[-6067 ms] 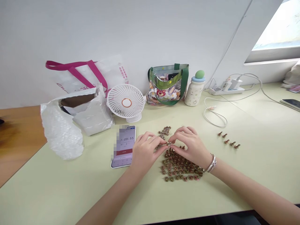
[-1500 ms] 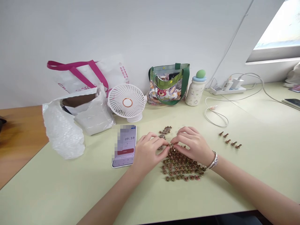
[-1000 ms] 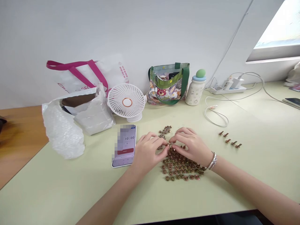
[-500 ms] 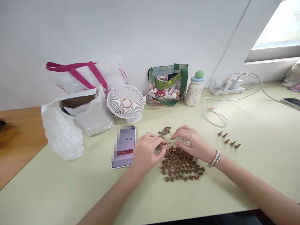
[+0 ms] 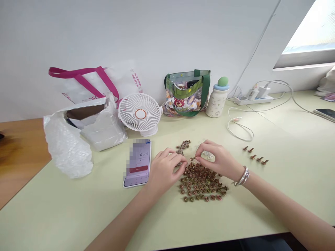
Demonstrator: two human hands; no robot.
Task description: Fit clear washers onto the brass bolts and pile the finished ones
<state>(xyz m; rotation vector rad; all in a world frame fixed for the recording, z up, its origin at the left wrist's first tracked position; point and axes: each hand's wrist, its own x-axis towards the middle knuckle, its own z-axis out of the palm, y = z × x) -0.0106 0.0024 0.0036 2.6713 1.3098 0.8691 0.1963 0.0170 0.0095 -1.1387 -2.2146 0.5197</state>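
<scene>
Now you pinch one small brass-coloured metal screw (image 5: 192,159) just over the far edge of the big pile.

Your right hand (image 5: 218,161) has its thumb and first finger closed tight on the screw, and its other fingers are loosely curled. Your left hand (image 5: 164,169) is just beside it with its fingers bent in and the tips almost at the screw. I cannot tell if they hold a piece of their own. It looks like you are fitting two little parts together. The next move calls for a steady, gentle pinch, so nothing drops into the wide heap of brass-coloured screws and nuts (image 5: 202,184) under your fingers. A smaller heap of the same parts (image 5: 183,145) lies behind. A row of five loose screws (image 5: 255,156) sits well off to the right. The flat phone showing a timer (image 5: 137,164) lies beside your left hand on the pale green table (image 5: 78,216).
</scene>
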